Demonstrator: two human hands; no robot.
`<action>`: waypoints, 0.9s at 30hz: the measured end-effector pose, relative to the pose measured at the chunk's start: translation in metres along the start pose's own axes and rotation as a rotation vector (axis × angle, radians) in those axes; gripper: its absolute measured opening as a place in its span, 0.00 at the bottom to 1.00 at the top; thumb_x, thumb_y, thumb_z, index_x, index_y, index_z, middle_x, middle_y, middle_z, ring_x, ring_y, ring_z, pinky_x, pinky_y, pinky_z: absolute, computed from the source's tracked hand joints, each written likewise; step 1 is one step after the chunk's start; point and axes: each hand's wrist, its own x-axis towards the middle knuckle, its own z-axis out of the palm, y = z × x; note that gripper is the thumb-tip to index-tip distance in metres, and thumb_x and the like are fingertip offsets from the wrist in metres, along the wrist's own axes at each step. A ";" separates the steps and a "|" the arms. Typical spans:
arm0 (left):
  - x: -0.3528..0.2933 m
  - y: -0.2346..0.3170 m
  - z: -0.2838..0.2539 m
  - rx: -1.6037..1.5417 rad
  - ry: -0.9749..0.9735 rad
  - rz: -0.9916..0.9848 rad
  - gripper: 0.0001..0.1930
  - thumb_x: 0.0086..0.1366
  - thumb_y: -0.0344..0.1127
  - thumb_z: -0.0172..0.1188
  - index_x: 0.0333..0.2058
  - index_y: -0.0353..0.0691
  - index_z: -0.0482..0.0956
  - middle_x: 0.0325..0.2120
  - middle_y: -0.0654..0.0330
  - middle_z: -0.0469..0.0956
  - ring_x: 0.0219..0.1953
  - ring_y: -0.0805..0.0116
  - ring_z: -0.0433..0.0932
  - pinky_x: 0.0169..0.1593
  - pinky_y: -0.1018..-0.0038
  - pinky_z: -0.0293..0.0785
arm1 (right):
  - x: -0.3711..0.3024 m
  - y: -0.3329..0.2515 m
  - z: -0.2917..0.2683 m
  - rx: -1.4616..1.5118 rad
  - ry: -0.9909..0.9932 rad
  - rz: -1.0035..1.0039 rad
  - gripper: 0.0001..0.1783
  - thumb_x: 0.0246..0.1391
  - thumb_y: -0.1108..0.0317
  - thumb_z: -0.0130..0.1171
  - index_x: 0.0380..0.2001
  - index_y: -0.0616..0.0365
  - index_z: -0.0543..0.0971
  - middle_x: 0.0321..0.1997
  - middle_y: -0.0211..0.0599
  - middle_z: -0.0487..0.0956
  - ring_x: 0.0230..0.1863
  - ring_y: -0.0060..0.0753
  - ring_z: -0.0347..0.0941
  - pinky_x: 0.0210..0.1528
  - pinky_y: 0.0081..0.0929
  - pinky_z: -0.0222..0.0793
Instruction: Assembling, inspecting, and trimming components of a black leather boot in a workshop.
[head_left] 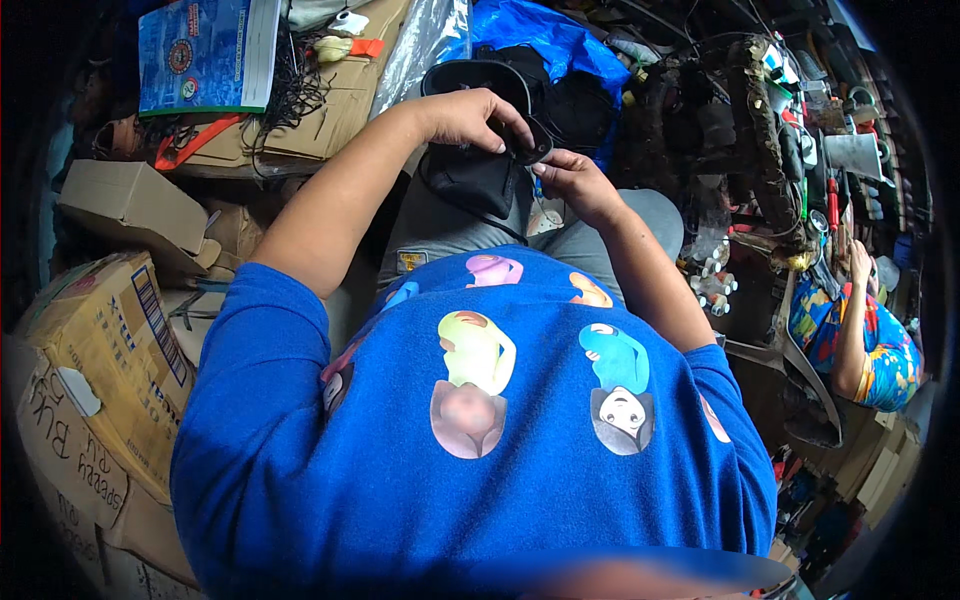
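A black leather-like item (470, 180) rests on my lap, with a rounded, rimmed opening at its far end and a small dark flap (537, 148) on its right side. It may be a shoe or a bag; its kind is not clear. My left hand (470, 118) reaches over it from the left, thumb and fingers bent against the flap. From the right, my right hand (580, 185) pinches the flap's edge between thumb and forefinger. The part between the two hands is partly hidden by the fingers.
Cardboard boxes (135, 205) are stacked at the left. Beyond them, a blue notebook (205, 55) and black laces (290, 105) lie on a cardboard-covered surface. A blue plastic sheet (545, 35) is ahead. At right, a dark workbench holds tools; another person's arm (852, 320) shows there.
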 end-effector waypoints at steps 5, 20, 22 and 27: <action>-0.001 -0.002 0.000 0.017 -0.005 -0.042 0.21 0.46 0.27 0.56 0.43 0.42 0.79 0.35 0.61 0.78 0.36 0.73 0.73 0.47 0.77 0.66 | 0.002 0.001 -0.002 0.126 -0.014 0.042 0.05 0.52 0.67 0.58 0.33 0.54 0.77 0.25 0.19 0.72 0.25 0.12 0.62 0.29 0.14 0.59; 0.002 -0.014 -0.002 0.168 0.037 0.073 0.18 0.48 0.29 0.58 0.41 0.44 0.80 0.35 0.58 0.76 0.42 0.66 0.73 0.50 0.73 0.65 | 0.012 -0.010 0.007 -0.201 0.037 -0.095 0.02 0.47 0.72 0.59 0.27 0.55 0.77 0.22 0.22 0.75 0.22 0.13 0.66 0.24 0.14 0.60; 0.001 -0.012 -0.003 0.145 0.021 0.084 0.17 0.48 0.29 0.58 0.41 0.44 0.80 0.35 0.58 0.77 0.42 0.67 0.73 0.50 0.73 0.65 | 0.008 -0.022 0.013 -0.394 0.085 -0.074 0.04 0.46 0.72 0.59 0.28 0.54 0.77 0.22 0.23 0.75 0.21 0.15 0.67 0.24 0.14 0.61; 0.007 -0.008 -0.005 0.072 0.014 0.024 0.17 0.50 0.25 0.57 0.41 0.40 0.79 0.37 0.58 0.78 0.42 0.70 0.75 0.51 0.76 0.66 | 0.021 0.000 0.007 -0.015 -0.034 -0.037 0.06 0.45 0.72 0.60 0.30 0.55 0.77 0.26 0.24 0.77 0.25 0.15 0.69 0.27 0.15 0.64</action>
